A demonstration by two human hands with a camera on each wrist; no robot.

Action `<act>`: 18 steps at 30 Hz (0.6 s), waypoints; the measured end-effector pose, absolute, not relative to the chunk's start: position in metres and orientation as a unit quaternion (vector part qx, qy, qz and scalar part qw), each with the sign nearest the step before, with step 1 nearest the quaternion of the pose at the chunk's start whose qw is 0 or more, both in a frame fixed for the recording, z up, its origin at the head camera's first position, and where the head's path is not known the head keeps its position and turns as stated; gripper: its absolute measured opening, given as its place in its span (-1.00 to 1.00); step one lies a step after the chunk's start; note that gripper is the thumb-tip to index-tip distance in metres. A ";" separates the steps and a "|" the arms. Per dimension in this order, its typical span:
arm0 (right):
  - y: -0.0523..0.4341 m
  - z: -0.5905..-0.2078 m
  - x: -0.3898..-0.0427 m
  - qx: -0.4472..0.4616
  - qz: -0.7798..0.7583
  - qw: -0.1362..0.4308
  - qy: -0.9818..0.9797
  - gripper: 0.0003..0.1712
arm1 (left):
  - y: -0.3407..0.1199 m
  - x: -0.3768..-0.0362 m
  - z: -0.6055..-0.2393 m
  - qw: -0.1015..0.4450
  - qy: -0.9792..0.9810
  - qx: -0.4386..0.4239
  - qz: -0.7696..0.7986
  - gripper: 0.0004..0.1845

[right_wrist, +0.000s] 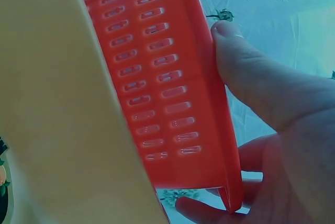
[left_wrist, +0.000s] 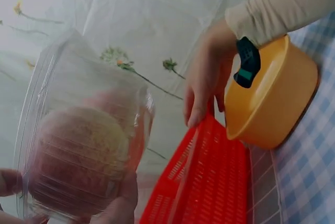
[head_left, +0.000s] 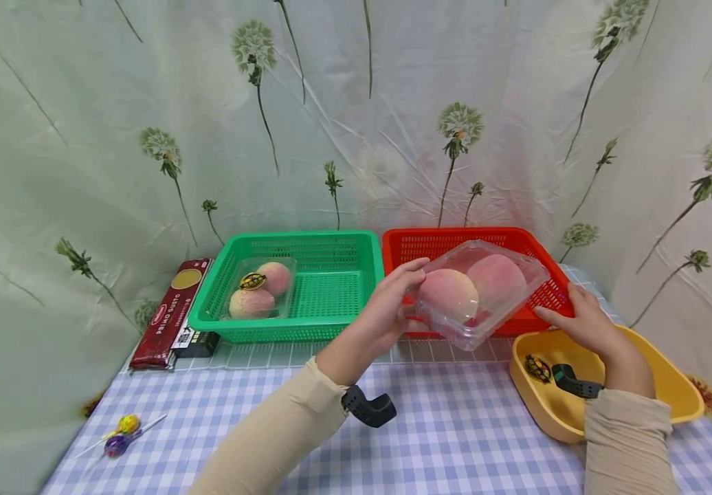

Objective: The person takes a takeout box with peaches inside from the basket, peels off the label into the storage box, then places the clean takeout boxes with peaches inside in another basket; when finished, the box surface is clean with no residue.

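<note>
My left hand point(head_left: 387, 311) grips a clear plastic box point(head_left: 519, 292) by its left end and holds it tilted above the red basket point(head_left: 455, 237). Two peaches point(head_left: 497, 278) show through the box's walls. The left wrist view shows the box point(left_wrist: 78, 72) close up, one peach point(left_wrist: 78, 156) large in it. At the basket's right front corner, my right hand point(head_left: 597, 326) holds the rim. Seen from the right wrist, the thumb lies along one side of the red rim point(right_wrist: 207, 93) and fingers curl beneath its lower corner.
A yellow tub point(head_left: 665, 357) with a round black-and-gold label point(head_left: 537, 369) stands under my right forearm. The green basket point(head_left: 306, 330) at left holds another peach box point(head_left: 288, 292). Beside it lie a dark red spaghetti pack point(head_left: 167, 320) and a black box point(head_left: 198, 345). Lollipops point(head_left: 122, 434) lie front left.
</note>
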State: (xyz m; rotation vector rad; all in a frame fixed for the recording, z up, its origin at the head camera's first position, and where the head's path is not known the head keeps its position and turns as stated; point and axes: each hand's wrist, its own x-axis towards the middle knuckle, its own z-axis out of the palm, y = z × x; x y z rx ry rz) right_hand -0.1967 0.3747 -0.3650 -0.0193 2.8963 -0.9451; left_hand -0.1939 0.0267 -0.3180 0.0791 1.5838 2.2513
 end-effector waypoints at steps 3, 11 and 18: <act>0.375 -0.364 -0.199 -0.005 -0.307 0.053 0.950 0.18 | 0.040 -0.202 -0.317 0.180 0.551 0.010 0.815 -0.60; 0.377 -0.362 -0.198 0.001 -0.310 0.053 0.949 0.19 | 0.075 -0.226 -0.319 0.137 0.563 -0.022 0.814 -0.62; 0.374 -0.364 -0.198 0.001 -0.309 0.052 0.950 0.18 | 0.091 -0.241 -0.331 0.107 0.595 -0.050 0.795 -0.61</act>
